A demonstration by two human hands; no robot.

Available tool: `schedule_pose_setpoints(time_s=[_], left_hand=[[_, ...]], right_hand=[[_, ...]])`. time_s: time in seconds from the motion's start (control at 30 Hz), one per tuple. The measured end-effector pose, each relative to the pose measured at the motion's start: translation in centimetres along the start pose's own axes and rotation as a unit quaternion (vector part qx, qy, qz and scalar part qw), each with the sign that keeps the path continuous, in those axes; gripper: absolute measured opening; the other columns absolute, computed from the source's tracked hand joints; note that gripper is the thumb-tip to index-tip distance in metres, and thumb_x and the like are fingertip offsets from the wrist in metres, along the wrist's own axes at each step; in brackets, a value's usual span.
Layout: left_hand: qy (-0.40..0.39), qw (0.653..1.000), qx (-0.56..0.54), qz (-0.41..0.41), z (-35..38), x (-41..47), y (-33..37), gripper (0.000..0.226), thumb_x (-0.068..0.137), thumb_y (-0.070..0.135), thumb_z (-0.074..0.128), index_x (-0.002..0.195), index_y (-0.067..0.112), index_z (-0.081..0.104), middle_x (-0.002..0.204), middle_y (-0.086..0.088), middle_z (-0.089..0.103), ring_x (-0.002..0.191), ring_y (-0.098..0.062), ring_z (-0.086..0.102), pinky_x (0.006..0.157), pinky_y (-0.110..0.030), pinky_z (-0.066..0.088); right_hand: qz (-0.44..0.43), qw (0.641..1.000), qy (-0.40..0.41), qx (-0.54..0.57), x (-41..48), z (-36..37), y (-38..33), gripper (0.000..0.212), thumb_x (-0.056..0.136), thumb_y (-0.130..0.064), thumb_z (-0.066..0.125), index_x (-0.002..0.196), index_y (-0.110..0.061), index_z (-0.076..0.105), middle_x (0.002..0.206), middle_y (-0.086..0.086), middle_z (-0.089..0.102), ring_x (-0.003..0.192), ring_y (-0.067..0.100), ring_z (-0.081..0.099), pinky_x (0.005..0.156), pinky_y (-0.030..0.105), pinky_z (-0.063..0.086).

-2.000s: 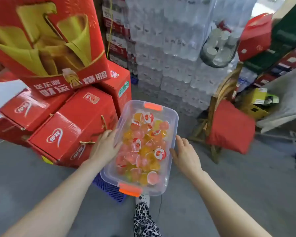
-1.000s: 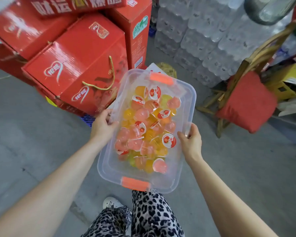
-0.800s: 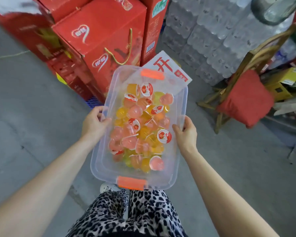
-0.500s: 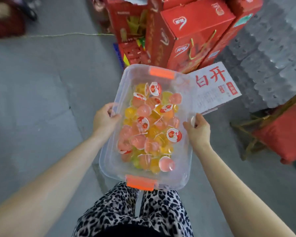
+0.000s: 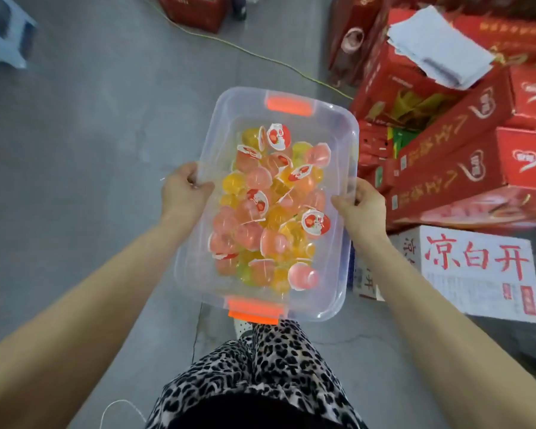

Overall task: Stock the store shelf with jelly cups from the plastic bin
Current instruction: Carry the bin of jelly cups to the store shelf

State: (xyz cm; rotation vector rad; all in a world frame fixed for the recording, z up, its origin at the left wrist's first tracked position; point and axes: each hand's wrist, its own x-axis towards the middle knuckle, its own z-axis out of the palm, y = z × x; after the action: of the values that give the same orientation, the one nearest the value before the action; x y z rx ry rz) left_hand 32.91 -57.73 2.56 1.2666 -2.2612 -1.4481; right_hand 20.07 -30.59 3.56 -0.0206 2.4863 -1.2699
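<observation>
The jelly cups [image 5: 266, 209] lie heaped in a loose pile along the bottom of the clear plastic bin [image 5: 334, 140]. They are pink, orange, yellow and a few green, some tipped so that their white lids with a red fruit print face up. The pile fills the middle of the bin and leaves a bare strip at the far end and at the near right corner. An orange latch [image 5: 288, 106] sits on the far short rim and a second orange latch [image 5: 254, 309] on the near short rim. The bin is held in the air in front of the person, above the floor, with its long sides running away from the body. The left hand [image 5: 183, 190] grips the left long rim, fingers curled over the edge and thumb against the wall. The right hand [image 5: 361, 205] grips the right long rim in the same way, so the two hands stand apart with the bin between them. Below the near end of the bin are the person's leopard-print trousers [image 5: 260, 366] and the toe of a pale shoe [image 5: 242, 326]. Grey concrete floor [image 5: 90, 134] spreads out to the left, crossed at the top by a thin yellow cord [image 5: 260, 55]. To the right stands a stack of red gift cartons [image 5: 452, 168], one with loose white papers [image 5: 437, 44] on top, and just beside the right forearm a white carton [image 5: 477, 267] printed with large red characters. A pale blue stool [image 5: 3, 35] shows blurred at the top left corner.
</observation>
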Motion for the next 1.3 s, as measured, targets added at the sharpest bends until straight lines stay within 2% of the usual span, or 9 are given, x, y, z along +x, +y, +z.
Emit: schedule_pose_setpoints(time_s=[0.1,0.3,0.5,0.6,0.8,0.93,1.1,1.2,1.3], left_hand=[[0.046,0.998,-0.038,-0.023,-1.7,3.9,0.3,0.023,0.078,0.011,0.066,0.095,0.026,0.062,0.067,0.007,0.035,0.059,-0.014,0.035,0.061,-0.028,0.034],[0.137,0.984,-0.083,-0.076,-5.0,12.1,1.0,0.044,0.082,0.011,0.068,0.125,0.015,0.062,0.068,0.009,0.040,0.058,-0.012,0.040,0.065,-0.028,0.036],[0.195,0.965,-0.135,-0.109,-9.1,21.1,2.2,0.039,0.085,0.008,0.065,0.122,0.020,0.062,0.070,0.008,0.039,0.058,-0.012,0.037,0.063,-0.027,0.037],[0.211,0.959,-0.149,-0.115,-11.7,26.9,2.4,0.038,0.084,0.008,0.065,0.121,0.018,0.064,0.074,0.005,0.046,0.060,-0.012,0.040,0.063,-0.026,0.039],[0.224,0.955,-0.152,-0.119,-18.0,38.9,4.0,0.034,0.084,0.006,0.065,0.117,0.015,0.066,0.067,0.011,0.049,0.055,-0.006,0.042,0.057,-0.021,0.039],[0.228,0.955,-0.150,-0.115,-22.3,46.8,5.7,0.035,0.082,0.007,0.064,0.116,0.017,0.067,0.074,0.005,0.053,0.061,-0.011,0.045,0.062,-0.027,0.043],[0.239,0.954,-0.140,-0.114,-26.6,57.5,7.3,0.038,0.078,0.013,0.063,0.115,0.020,0.068,0.080,0.000,0.058,0.067,-0.013,0.051,0.067,-0.031,0.048],[0.260,0.945,-0.156,-0.122,-28.3,63.9,8.6,0.033,0.080,0.008,0.063,0.110,0.022,0.068,0.076,0.002,0.057,0.065,-0.012,0.049,0.064,-0.027,0.046],[0.282,0.936,-0.162,-0.139,-30.3,69.8,10.0,0.033,0.082,0.006,0.064,0.112,0.019,0.068,0.075,0.004,0.056,0.062,-0.010,0.047,0.060,-0.021,0.043]], right_hand=[[-0.036,0.999,-0.034,-0.008,4.8,2.6,-3.9,0.025,0.077,-0.030,0.070,0.098,-0.018,0.065,0.090,0.015,0.068,0.083,0.031,0.065,0.075,0.049,0.056],[-0.107,0.989,-0.101,-0.028,14.3,8.0,-13.0,0.019,0.078,-0.026,0.072,0.094,-0.020,0.064,0.074,-0.002,0.065,0.068,0.020,0.060,0.066,0.036,0.051],[-0.131,0.978,-0.147,-0.061,22.6,15.5,-22.6,0.036,0.069,-0.038,0.067,0.098,-0.016,0.066,0.087,0.017,0.069,0.077,0.032,0.065,0.073,0.046,0.056],[-0.131,0.975,-0.167,-0.062,26.6,20.0,-26.9,0.036,0.072,-0.030,0.069,0.105,-0.017,0.067,0.090,0.016,0.070,0.081,0.032,0.066,0.076,0.047,0.057],[-0.119,0.974,-0.184,-0.050,33.7,29.1,-36.1,0.030,0.082,-0.018,0.073,0.111,-0.016,0.065,0.088,0.006,0.070,0.071,0.016,0.060,0.067,0.028,0.049],[-0.118,0.972,-0.193,-0.056,38.9,34.4,-42.2,0.041,0.080,-0.024,0.074,0.118,-0.015,0.064,0.094,0.012,0.072,0.081,0.028,0.067,0.074,0.039,0.055],[-0.139,0.968,-0.203,-0.046,46.4,41.2,-50.3,0.031,0.068,-0.033,0.072,0.098,-0.030,0.064,0.093,0.015,0.071,0.078,0.032,0.065,0.079,0.049,0.056],[-0.156,0.961,-0.226,-0.042,51.5,45.4,-55.1,0.028,0.078,-0.020,0.076,0.100,-0.029,0.061,0.093,0.006,0.072,0.078,0.018,0.063,0.082,0.044,0.056],[-0.178,0.955,-0.233,-0.055,56.1,49.4,-60.3,0.035,0.080,-0.020,0.076,0.113,-0.020,0.064,0.092,0.000,0.069,0.082,0.020,0.062,0.083,0.041,0.053]])
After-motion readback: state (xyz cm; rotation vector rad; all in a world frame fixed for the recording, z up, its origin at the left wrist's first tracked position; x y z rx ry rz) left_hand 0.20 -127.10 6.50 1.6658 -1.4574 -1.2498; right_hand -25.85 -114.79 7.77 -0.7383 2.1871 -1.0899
